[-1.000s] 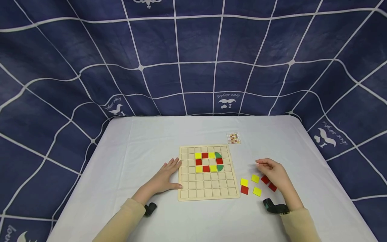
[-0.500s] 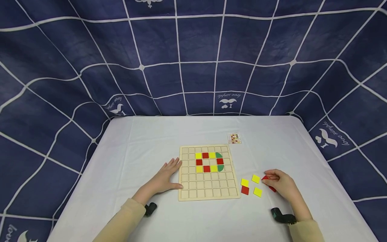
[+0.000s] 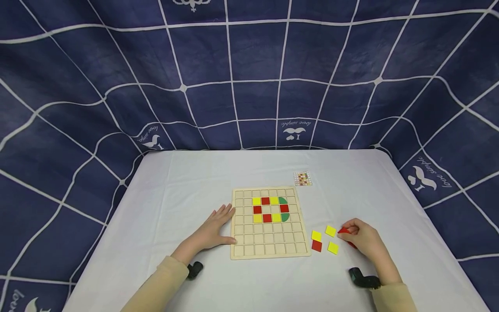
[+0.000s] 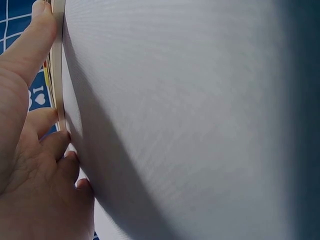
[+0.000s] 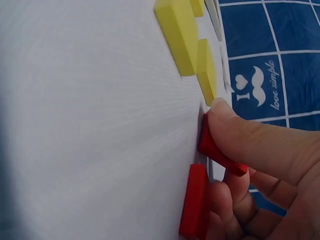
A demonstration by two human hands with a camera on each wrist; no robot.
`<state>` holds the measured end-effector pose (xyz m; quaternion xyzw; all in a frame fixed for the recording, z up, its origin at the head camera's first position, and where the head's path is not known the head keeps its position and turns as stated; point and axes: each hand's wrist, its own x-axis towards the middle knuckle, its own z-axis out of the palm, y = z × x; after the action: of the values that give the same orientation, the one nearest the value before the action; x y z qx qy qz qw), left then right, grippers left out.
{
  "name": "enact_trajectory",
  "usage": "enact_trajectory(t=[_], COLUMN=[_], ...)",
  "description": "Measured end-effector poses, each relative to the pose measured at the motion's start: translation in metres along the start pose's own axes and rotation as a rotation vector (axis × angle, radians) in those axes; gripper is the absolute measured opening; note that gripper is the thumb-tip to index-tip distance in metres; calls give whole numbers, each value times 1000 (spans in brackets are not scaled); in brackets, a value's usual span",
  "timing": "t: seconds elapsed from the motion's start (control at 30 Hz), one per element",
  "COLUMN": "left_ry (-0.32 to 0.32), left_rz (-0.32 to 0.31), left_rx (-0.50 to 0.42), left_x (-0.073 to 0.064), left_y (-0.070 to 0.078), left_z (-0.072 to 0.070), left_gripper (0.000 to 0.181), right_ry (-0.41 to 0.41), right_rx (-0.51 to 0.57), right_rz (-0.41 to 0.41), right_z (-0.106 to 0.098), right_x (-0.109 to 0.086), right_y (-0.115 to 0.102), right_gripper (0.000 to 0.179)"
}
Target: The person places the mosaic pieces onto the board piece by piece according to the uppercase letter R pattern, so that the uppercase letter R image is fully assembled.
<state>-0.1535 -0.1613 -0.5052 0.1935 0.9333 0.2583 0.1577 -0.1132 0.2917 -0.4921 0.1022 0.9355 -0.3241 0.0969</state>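
Note:
A wooden grid board [image 3: 249, 238] lies mid-table, with red, yellow and green tiles forming a ring in its upper cells. The left hand [image 3: 212, 229] rests on the board's left edge, fingers and thumb spread. Right of the board, the right hand [image 3: 364, 238] pinches a red square tile [image 5: 215, 147] between thumb and fingers; in the right wrist view the tile is tilted. Just beside the fingers, another red tile [image 5: 195, 202] lies on the cloth, partly covered by the hand in the head view.
Yellow tiles [image 3: 330, 231] and one more red tile [image 3: 316, 245] lie between board and right hand. A small printed pattern card [image 3: 302, 178] lies beyond the board's upper right corner. Dark blue curtains [image 3: 257, 104] rise behind the white-covered table [image 3: 187, 173].
The right hand has moved slightly right and down onto the red tiles and now pinches one of them. The left hand has stayed at the board's edge.

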Motion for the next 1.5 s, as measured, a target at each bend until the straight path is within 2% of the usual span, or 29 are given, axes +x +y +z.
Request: enact_trajectory(t=[0.2,0.37,0.47,0.7,0.9,1.17,1.5], left_ry=[5,-1,5,5,0,8,-6], left_rz=[0,-5,-10,-3,-2,0,-4], left_rx=[-4,1,3,-5,-1,-6,-10], left_x=[0,-1,-2,-3,-2,0,1], left_y=[0,-1,-1,-1,0,2,2], left_z=[1,3,4,3,3,2,-1], left_gripper=[104,104,104,104,104,103,103], right_ry=[-26,44,65,0,-54,-94,-160], right_rx=[17,35,96,281,363,366,299], right_rz=[-37,-72,-97,-129,-160,-242,-384], right_z=[1,0,5,33,63,99,118], right_x=[0,1,6,15,16,14,9], right_y=[-3,-16,-32,-67,-91,-118,-147], right_gripper=[32,29,30,29,26,19,16])
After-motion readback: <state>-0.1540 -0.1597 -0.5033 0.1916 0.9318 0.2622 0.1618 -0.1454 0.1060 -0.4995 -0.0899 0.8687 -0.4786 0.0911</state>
